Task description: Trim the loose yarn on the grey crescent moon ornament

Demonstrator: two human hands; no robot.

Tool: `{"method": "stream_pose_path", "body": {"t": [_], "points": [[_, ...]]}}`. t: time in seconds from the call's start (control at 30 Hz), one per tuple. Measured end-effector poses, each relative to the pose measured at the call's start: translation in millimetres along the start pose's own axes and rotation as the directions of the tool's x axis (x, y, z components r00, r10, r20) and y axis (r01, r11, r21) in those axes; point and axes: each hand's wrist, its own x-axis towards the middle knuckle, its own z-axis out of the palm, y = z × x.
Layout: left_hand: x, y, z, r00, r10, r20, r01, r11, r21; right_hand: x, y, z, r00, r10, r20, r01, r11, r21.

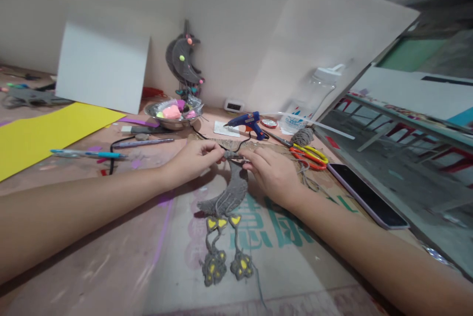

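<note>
A grey twine-wrapped crescent ornament (232,190) lies on the table in front of me, with yellow-and-grey dangling pieces (226,262) hanging from its lower end. My left hand (195,158) pinches the crescent's upper tip with fingers closed. My right hand (272,173) meets it from the right, fingers also pinched at the same tip. A strand of grey twine trails from the tip towards the twine ball (302,136).
A blue glue gun (248,123), orange-yellow scissors (311,155), a phone (365,195), a metal bowl (173,114) of coloured bits, a blue pen (88,154), yellow paper (44,131), a plastic bottle (312,97) and a finished crescent ornament (185,62) surround the work area.
</note>
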Motion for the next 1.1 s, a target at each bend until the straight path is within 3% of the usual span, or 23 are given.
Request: {"method": "stream_pose_path", "body": {"t": [0.8,1.1], "points": [[-0.3,-0.3,-0.1,1.0,-0.002,-0.002,0.002,1.0,0.009,-1.1,0.6,2.7,1.0,-0.012,-0.002,0.012,1.0,0.016],[0.9,-1.6,0.7,1.0,-0.007,-0.01,0.006,1.0,-0.022,-0.5,0.3,3.9,0.998,0.004,-0.069,-0.001,0.999,0.041]]}}
